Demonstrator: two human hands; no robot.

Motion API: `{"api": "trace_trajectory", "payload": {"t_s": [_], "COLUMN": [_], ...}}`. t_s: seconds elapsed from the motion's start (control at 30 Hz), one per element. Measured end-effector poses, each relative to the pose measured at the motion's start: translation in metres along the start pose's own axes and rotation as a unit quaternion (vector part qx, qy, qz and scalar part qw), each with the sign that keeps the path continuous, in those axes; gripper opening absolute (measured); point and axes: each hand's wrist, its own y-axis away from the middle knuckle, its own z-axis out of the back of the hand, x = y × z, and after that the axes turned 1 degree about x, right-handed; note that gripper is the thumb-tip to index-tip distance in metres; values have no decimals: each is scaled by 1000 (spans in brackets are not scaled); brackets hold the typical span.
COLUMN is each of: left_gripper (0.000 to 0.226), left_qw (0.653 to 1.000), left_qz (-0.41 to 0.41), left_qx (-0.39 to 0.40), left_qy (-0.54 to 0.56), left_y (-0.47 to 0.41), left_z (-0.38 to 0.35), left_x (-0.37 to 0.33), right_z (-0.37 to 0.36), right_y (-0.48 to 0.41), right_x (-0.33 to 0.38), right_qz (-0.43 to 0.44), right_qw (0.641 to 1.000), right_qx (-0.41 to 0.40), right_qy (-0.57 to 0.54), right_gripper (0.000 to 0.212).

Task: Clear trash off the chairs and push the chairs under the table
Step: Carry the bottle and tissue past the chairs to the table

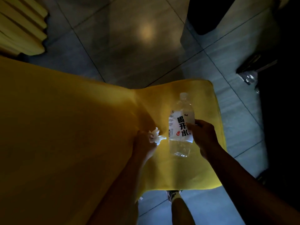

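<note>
Quickly: my left hand (142, 143), lower centre of frame, is curled round a crumpled white tissue (156, 137). My right hand (203, 137), just right of it, grips a clear plastic bottle (180, 127) by its labelled middle, cap pointing up-frame. Both are over the seat of the yellow chair (65, 127) that fills the left and centre. I can't tell whether the bottle is lifted or lying on the seat.

Risks:
- The bottle is held from one side on a slick label, so it could slip, roll off the seat edge and land on the tiled floor (129, 38).
- Tissue tails stick out of my fist, so a piece could tear or drop.
- The light is dim, so small scraps on the yellow may get missed.
- Both hands are full, so the chair can't be pushed until the trash is dumped.
- No table is in view, so the push direction is unclear.

Counts:
- Bottle: one.
- Tissue wad: one.
- Hands: two.
- Chair in front: one.
- Ribbed yellow stack (19, 30), upper left: maybe more chairs, number unclear.
- Shoe (172, 194), bottom centre: one.
- Crinkled clear plastic (250, 78), right edge: one piece.
</note>
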Motion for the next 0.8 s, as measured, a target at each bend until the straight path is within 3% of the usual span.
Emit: {"api": "trace_trajectory", "payload": {"t_s": [0.17,0.37,0.57,0.7,0.8], "left_gripper": [6,9,31,13,20], "left_qw": [995,981,956,938,917], "left_qz": [40,53,1,-28,-47], "left_qx": [-53,-100,-133,-160,-183], "left_qy": [73,159,261,307,351], "left_y": [8,31,82,119,147], "left_z": [31,99,191,252,296], "left_x": [-21,-73,-145,-179,-187], "right_z": [11,32,65,75,73], "right_y": [9,50,126,175,207], "right_x": [24,83,183,239,271], "right_qz": [16,54,120,183,203], "right_qw": [1000,998,992,983,978], "right_qx": [5,12,24,16,27], "right_qy": [12,-6,-23,-17,-35], "right_gripper": [35,33,15,16,22]}}
